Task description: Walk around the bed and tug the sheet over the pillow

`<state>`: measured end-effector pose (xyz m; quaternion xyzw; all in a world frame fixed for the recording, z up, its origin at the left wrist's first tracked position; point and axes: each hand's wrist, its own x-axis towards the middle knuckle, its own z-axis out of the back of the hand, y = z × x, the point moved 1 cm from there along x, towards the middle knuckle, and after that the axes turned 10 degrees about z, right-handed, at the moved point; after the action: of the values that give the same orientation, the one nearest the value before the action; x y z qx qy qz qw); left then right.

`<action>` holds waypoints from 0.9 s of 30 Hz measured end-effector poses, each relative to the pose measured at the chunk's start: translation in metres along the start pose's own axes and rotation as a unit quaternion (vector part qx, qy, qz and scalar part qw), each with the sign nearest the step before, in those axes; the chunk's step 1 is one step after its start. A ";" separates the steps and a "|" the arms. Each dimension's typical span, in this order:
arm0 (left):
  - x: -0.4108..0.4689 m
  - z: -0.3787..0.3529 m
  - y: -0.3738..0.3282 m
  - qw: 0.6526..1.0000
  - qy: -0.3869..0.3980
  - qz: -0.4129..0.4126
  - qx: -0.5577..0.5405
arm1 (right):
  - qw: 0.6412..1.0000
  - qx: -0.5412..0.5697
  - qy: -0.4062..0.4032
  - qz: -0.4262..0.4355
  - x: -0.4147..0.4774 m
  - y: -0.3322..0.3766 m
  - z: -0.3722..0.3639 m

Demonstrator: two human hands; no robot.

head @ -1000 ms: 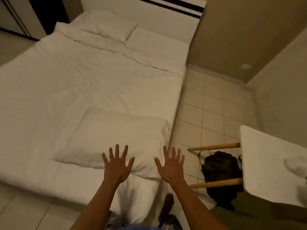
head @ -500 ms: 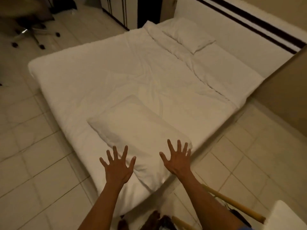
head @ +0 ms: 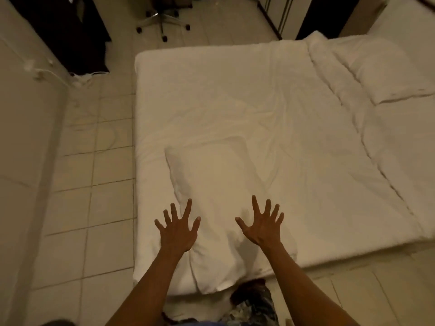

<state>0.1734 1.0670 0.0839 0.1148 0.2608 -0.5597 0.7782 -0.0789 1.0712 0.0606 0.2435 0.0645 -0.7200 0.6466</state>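
View is swinging left compared with 0.5 s ago: the mattress (head: pixel 270 109) is now lying square-on rather than diagonal, the office chair (head: pixel 162 17) is sitting at top centre instead of the top-left corner, and the wooden bars at lower right are no longer showing. Both hands are keeping the same pose as before. Left hand (head: pixel 177 232) is held out palm down, 5 fingers spread wide, gripping nothing, hovering over the near left edge of the pillow (head: pixel 219 203). Right hand (head: pixel 263 229) is likewise splayed and holding nothing, over the pillow's near right part; contact with the fabric cannot be told. The pillow is lying lengthwise on the near end of the mattress, its near end overhanging the edge. A second pillow (head: pixel 386 74) is resting at the far right, beside a rumpled fold of white bedding. The mattress is sitting low on a pale tiled floor (head: pixel 94 196). White cables (head: pixel 77 81) are trailing by the left wall, next to a dark opening
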 end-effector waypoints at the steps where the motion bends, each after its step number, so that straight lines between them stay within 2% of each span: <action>1: 0.001 -0.004 -0.009 1.000 0.006 0.021 -0.004 | 1.000 -0.005 0.017 0.014 0.010 -0.006 0.000; 5: 0.016 -0.021 -0.050 0.996 0.002 0.084 -0.022 | 0.996 -0.015 0.035 0.081 0.064 -0.033 0.009; 7: 0.031 -0.024 -0.067 0.993 -0.005 0.109 -0.038 | 0.991 -0.029 0.082 0.097 0.094 -0.039 0.013; 10: 0.069 -0.038 -0.079 0.990 0.014 0.130 -0.045 | 0.990 -0.017 0.084 0.109 0.145 -0.046 0.009; 14: 0.144 -0.056 -0.083 0.990 0.052 0.116 -0.060 | 0.984 0.020 0.122 0.131 0.213 -0.043 -0.013; 18: 0.208 -0.080 -0.089 0.992 0.090 0.049 -0.074 | 0.967 0.032 0.177 0.182 0.269 -0.045 -0.041; 21: 0.237 -0.108 -0.087 0.988 0.127 0.029 -0.085 | 0.959 0.029 0.198 0.201 0.287 -0.045 -0.069; 27: 0.267 -0.155 -0.091 0.998 0.013 0.065 -0.008 | 0.963 -0.053 0.173 0.201 0.309 -0.033 -0.121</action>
<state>0.1094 0.8920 -0.1782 0.1328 0.2673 -0.5047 0.8101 -0.0923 0.8472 -0.1866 0.3374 0.1635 -0.5180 0.7688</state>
